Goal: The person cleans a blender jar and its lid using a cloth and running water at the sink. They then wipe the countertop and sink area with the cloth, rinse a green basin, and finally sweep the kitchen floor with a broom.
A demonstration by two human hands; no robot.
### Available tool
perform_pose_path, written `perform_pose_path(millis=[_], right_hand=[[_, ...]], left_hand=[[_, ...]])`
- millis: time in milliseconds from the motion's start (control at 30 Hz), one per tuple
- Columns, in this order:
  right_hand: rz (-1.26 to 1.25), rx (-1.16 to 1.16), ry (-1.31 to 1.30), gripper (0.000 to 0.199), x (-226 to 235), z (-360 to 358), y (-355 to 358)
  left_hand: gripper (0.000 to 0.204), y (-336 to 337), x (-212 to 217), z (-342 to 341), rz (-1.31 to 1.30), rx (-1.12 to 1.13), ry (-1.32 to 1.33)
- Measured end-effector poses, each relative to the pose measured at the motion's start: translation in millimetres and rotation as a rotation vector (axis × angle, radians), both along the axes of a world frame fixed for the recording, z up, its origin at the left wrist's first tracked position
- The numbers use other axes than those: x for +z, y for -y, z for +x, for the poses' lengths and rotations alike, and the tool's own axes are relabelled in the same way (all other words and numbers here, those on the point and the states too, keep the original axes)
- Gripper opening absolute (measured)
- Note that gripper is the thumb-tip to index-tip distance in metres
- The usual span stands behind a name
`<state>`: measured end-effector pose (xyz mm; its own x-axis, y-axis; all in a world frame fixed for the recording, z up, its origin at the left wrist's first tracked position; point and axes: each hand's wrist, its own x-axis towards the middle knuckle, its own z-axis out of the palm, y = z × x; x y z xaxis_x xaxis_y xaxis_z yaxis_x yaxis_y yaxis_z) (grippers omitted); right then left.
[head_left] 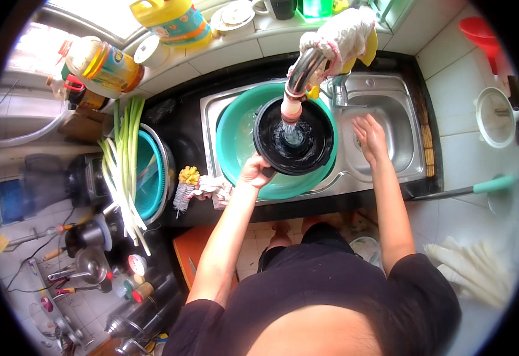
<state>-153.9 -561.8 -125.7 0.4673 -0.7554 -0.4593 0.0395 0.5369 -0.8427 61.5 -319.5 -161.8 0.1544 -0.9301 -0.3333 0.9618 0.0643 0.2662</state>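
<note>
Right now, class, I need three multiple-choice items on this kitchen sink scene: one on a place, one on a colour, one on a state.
1. Where is the black pot?
A. over the green basin
B. on the floor
C. on the windowsill

2. What colour is the funnel?
A. blue
B. red
C. white

3. The tap is:
A. dry
B. removed
C. running

Key: 1 A, the left hand grips the pot's rim above the basin; 2 B, it looks red against the tiles; 3 C, water streams into the pot while the right hand hangs open over the sink.

Left basin: filled by teal bowl (236,139) and black pot (295,137).
Above pot: tap (304,74) blocks.
Right basin (399,127): open room beside right hand (371,137).
</note>
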Motion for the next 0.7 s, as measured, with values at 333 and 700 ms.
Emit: perform_pose_path(millis=[333,700], right_hand=[[0.134,0.021,0.038,0.075,22,22,17],[-0.017,0.415,-0.078,0.077,33,13,-73]], left_hand=[[0.085,-9,81,34,0.518,0.144,0.946],[0.076,-60,224,54,0.393,0.265,1.146]])
